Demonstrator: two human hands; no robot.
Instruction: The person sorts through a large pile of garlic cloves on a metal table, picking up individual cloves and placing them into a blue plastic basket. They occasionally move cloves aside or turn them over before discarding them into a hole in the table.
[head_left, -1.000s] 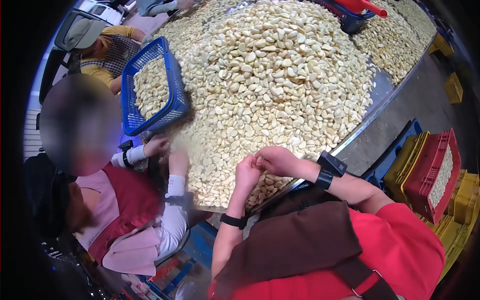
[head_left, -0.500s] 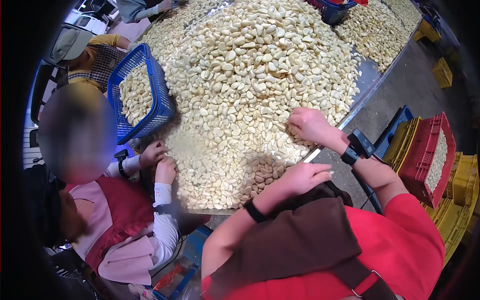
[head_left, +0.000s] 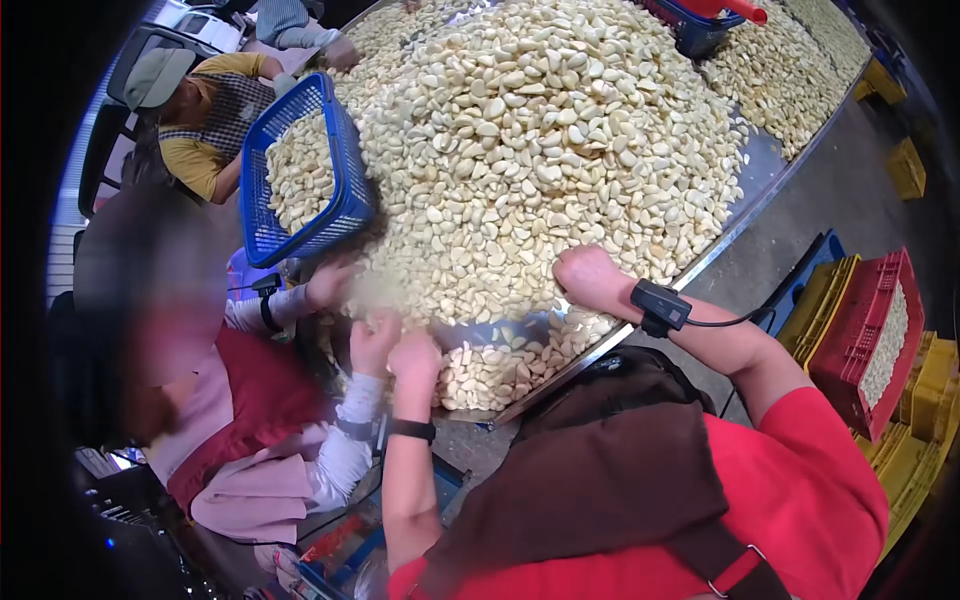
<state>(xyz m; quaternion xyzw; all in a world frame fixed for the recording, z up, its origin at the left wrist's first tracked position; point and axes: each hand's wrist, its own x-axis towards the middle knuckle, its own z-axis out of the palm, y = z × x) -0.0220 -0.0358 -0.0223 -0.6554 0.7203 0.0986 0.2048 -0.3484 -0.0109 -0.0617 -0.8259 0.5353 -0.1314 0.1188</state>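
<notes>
Cloves (head_left: 560, 150) are heaped across the worktop (head_left: 765, 165), spreading down to its near corner, where a smaller patch lies beyond a thinly strewn strip of bare metal. The right hand (head_left: 588, 276) is at the heap just inside the long edge, its fingers curled; whether it grasps any cloves cannot be told. The left hand (head_left: 414, 358) is at the cloves by the short near edge, beside a co-worker's hand (head_left: 374, 342); its grip is also unclear. A blue basket (head_left: 352, 180) holds more cloves beyond them.
</notes>
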